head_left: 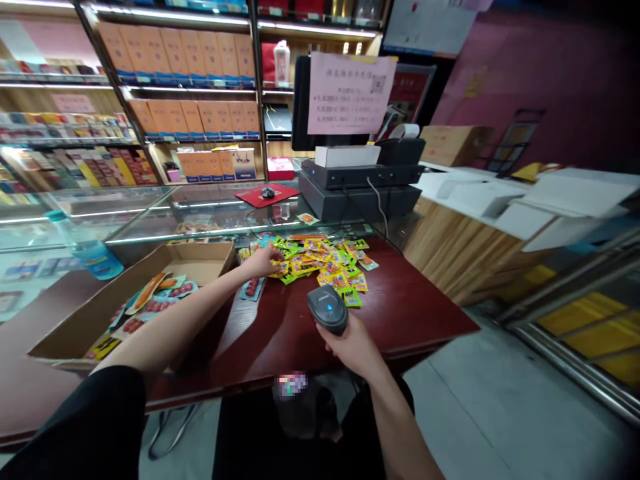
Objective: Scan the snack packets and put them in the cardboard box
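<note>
On the dark red table lies a heap of small yellow and green snack packets (325, 257). My left hand (261, 262) is at the left side of this heap, fingers curled in on a snack packet; its fingertips are partly hidden. A blue packet of reddish sausage pieces (251, 289) lies just below that hand. My right hand (353, 343) is wrapped round the handle of a black barcode scanner (327, 309) with a lit blue light. The scanner is held over the table in front of the heap. Under my left forearm, an open cardboard box (200, 252) holds several sausage packets.
A blue-tinted bottle (93, 250) stands behind the box. Beyond the heap are a cash register unit (357, 193), a monitor with a pink paper sheet (350, 93), and a mouse (268, 193) on a red mat (285, 194). A glass counter (145, 210) runs along the back left.
</note>
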`<state>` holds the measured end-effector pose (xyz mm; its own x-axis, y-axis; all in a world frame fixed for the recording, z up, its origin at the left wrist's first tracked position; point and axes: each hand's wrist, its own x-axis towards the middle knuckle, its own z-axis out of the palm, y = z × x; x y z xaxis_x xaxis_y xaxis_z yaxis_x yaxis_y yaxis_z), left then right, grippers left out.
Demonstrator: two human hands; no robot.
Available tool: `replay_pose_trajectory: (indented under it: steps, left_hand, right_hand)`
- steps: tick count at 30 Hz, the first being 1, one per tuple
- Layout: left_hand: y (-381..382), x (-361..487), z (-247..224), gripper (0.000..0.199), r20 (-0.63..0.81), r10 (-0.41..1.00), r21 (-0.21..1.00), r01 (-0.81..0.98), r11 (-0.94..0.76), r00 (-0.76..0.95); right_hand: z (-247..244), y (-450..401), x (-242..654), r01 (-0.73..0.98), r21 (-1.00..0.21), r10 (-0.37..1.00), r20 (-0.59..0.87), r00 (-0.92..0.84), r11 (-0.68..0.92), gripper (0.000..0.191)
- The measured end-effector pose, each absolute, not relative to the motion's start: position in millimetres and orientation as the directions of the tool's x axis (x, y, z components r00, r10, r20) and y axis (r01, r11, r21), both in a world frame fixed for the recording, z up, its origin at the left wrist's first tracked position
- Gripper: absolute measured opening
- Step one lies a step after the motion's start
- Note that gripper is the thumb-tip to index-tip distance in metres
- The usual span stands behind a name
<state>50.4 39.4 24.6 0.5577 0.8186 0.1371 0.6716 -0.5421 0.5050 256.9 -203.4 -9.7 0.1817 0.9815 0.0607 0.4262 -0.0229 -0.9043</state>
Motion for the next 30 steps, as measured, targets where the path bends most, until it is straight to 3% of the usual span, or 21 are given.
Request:
replay_pose_trajectory:
  steps: [3,7,10,12,19,23,26,30]
  left_hand:
    - [40.0,60.4,20.4,0.042,0.120,0.731,0.252,0.692,-0.677,0.671]
    - [37.3,65.7,17.0,0.053,0.027,0.687,0.025,0.687,-0.726,0.726]
    - [32.2,64.8,18.4,0.046,0.008,0.680,-0.078,0.679,-0.730,0.733]
    - [29.4,61.6,20.6,0.039,0.031,0.693,-0.076,0.693,-0.717,0.720]
    - [40.5,42.8,19.1,0.024,0.132,0.805,0.146,0.792,-0.593,0.578]
    - [48.5,42.1,13.7,0.029,0.182,0.907,0.564,0.715,-0.413,0.381]
    - [46.4,47.9,14.0,0.044,0.034,0.939,0.857,0.474,-0.204,0.342]
    - [38.4,55.3,18.3,0.050,-0.145,0.884,0.958,0.287,0.013,0.445]
  right_hand:
    - [-9.9,-204.5,261.1,0.441,-0.897,0.976,0.073,0.205,-0.025,0.031]
    - [-10.8,-205.8,264.4,0.438,-0.899,0.976,0.089,0.201,-0.008,0.030]
    - [-10.7,-207.8,265.4,0.439,-0.899,0.976,0.096,0.195,0.001,0.030]
    - [-10.1,-209.4,266.0,0.441,-0.897,0.977,0.091,0.194,-0.004,0.028]
    - [-6.5,-209.0,262.3,0.445,-0.894,0.976,0.056,0.210,-0.045,0.028]
    - [-7.0,-206.4,254.1,0.437,-0.898,0.978,0.050,0.203,-0.044,0.030]
    - [-7.1,-206.3,249.2,0.434,-0.901,0.981,0.068,0.184,-0.019,0.030]
    - [-5.1,-207.9,247.2,0.438,-0.899,0.983,0.074,0.169,-0.007,0.027]
